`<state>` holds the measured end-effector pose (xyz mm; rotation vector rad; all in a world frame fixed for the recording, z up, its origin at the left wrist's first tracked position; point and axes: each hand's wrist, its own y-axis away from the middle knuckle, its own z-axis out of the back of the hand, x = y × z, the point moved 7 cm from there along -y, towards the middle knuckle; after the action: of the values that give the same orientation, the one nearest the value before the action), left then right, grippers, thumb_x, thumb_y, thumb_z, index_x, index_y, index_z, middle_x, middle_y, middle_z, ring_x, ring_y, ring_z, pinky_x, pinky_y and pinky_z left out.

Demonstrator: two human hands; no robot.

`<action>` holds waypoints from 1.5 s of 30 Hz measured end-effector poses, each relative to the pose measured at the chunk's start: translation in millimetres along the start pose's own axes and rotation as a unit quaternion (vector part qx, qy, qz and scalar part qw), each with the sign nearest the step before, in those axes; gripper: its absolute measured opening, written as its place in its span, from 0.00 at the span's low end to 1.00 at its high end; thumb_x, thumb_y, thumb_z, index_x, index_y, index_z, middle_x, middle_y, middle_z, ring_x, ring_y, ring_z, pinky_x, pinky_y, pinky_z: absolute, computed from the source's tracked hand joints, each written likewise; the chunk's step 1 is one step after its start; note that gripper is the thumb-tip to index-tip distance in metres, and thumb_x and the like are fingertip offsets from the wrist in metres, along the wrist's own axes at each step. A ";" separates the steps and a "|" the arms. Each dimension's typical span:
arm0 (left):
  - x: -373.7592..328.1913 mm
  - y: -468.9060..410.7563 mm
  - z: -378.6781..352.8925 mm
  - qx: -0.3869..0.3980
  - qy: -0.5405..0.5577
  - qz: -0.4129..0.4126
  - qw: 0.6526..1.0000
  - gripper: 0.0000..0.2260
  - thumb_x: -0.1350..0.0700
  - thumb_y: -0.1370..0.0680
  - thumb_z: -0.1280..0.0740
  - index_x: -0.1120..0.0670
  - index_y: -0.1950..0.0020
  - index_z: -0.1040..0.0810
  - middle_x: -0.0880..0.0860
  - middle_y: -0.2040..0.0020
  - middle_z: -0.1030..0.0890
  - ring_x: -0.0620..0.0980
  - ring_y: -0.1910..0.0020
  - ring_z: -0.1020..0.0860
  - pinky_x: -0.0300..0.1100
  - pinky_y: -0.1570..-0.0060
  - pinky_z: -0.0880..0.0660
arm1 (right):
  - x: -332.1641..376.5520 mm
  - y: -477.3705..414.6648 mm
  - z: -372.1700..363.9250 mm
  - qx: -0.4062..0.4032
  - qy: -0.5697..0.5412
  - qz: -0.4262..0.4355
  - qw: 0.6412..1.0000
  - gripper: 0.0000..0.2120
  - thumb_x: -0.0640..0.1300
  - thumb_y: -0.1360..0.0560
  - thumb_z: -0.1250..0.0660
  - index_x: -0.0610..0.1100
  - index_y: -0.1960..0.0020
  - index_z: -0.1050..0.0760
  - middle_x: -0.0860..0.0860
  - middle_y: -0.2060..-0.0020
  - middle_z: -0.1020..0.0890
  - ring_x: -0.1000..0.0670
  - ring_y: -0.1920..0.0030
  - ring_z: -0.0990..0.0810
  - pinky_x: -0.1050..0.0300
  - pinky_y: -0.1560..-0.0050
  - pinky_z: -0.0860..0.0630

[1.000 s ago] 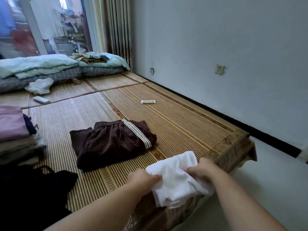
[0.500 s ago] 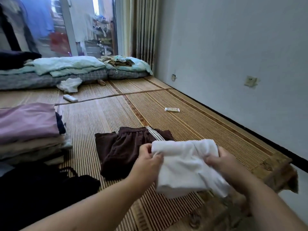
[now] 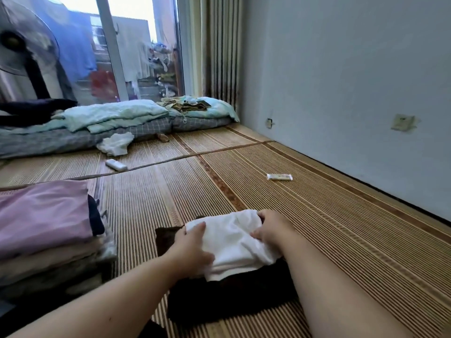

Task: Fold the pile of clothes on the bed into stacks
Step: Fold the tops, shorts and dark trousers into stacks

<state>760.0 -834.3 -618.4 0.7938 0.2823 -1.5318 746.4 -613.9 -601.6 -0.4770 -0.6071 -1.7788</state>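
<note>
Hands flank the folded white cotton garment (image 3: 231, 242) atop the folded dark brown garment (image 3: 231, 296) on the woven straw mat (image 3: 341, 240). The right hand (image 3: 271, 231) pinches its edge; whether the left hand (image 3: 190, 252) grips, I cannot tell. Square it, press flat, release.

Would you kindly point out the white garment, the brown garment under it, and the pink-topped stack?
white garment (image 3: 234, 242), head view, its uncovered middle.
brown garment (image 3: 231, 296), head view, its near part.
pink-topped stack (image 3: 41, 215), head view, its pink top layer.
</note>
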 end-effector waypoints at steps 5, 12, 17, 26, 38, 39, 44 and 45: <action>5.6 7.9 2.6 -0.005 -0.033 -0.001 0.999 0.41 0.46 0.29 0.28 0.46 0.21 0.47 0.60 0.22 0.47 0.58 0.26 0.39 0.44 0.30 0.38 | 8.7 14.0 11.1 -0.043 -0.001 0.022 0.999 0.27 0.51 0.26 0.31 0.49 0.29 0.31 0.49 0.37 0.22 0.47 0.38 0.24 0.55 0.42 0.29; -18.0 104.1 89.7 -0.065 0.033 -0.092 0.993 0.29 0.51 0.26 0.27 0.46 0.26 0.33 0.50 0.38 0.25 0.42 0.50 0.24 0.22 0.57 0.30 | 92.2 121.7 38.1 -0.060 -0.026 0.195 0.979 0.22 0.53 0.25 0.31 0.53 0.32 0.28 0.53 0.38 0.22 0.52 0.45 0.21 0.59 0.49 0.30; 8.4 207.7 135.8 -0.071 0.013 -0.119 0.990 0.23 0.49 0.26 0.28 0.41 0.32 0.28 0.44 0.45 0.23 0.41 0.51 0.23 0.32 0.50 0.29 | 158.4 222.4 -9.0 0.073 -0.062 0.274 0.957 0.20 0.48 0.26 0.29 0.51 0.34 0.26 0.55 0.47 0.20 0.57 0.51 0.20 0.59 0.51 0.22; 167.6 333.2 152.1 -0.185 -0.246 -0.041 0.951 0.29 0.41 0.29 0.31 0.39 0.28 0.33 0.49 0.23 0.39 0.50 0.25 0.40 0.44 0.28 0.41 | 223.6 320.0 -130.0 0.125 0.099 0.375 0.913 0.37 0.50 0.31 0.26 0.55 0.26 0.36 0.53 0.31 0.30 0.53 0.32 0.31 0.60 0.31 0.36; 275.8 344.5 154.8 -0.207 -0.035 0.057 0.976 0.35 0.41 0.31 0.30 0.43 0.26 0.36 0.51 0.27 0.34 0.51 0.28 0.36 0.47 0.29 0.37 | 292.2 326.0 -218.1 0.067 0.155 0.264 0.950 0.12 0.45 0.26 0.41 0.49 0.44 0.26 0.47 0.46 0.19 0.42 0.43 0.22 0.50 0.43 0.27; 273.1 343.4 159.4 -0.206 -0.016 0.042 0.978 0.36 0.41 0.31 0.29 0.43 0.26 0.36 0.50 0.27 0.34 0.50 0.29 0.35 0.46 0.29 0.37 | 302.3 325.6 -208.4 0.059 0.117 0.268 0.955 0.09 0.44 0.26 0.40 0.47 0.48 0.25 0.47 0.49 0.18 0.42 0.45 0.22 0.52 0.47 0.26; 218.8 351.2 233.0 -0.315 0.070 -0.043 0.946 0.37 0.44 0.34 0.25 0.46 0.28 0.34 0.48 0.38 0.27 0.47 0.40 0.28 0.40 0.40 0.32 | 393.5 341.8 -132.5 0.023 0.015 0.352 0.936 0.07 0.41 0.26 0.39 0.43 0.56 0.22 0.49 0.61 0.19 0.45 0.56 0.22 0.54 0.59 0.27; 205.6 356.2 253.0 -0.346 0.084 -0.052 0.933 0.32 0.43 0.33 0.25 0.46 0.32 0.32 0.46 0.44 0.26 0.46 0.45 0.28 0.36 0.47 0.33 | 412.4 346.4 -117.4 0.014 0.018 0.369 0.929 0.06 0.42 0.26 0.39 0.43 0.58 0.24 0.49 0.63 0.20 0.45 0.58 0.23 0.56 0.64 0.30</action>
<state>1033.3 -1201.0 -463.5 0.3429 0.9450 -1.3237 962.8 -1075.0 -390.9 -0.5604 -0.3529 -1.0553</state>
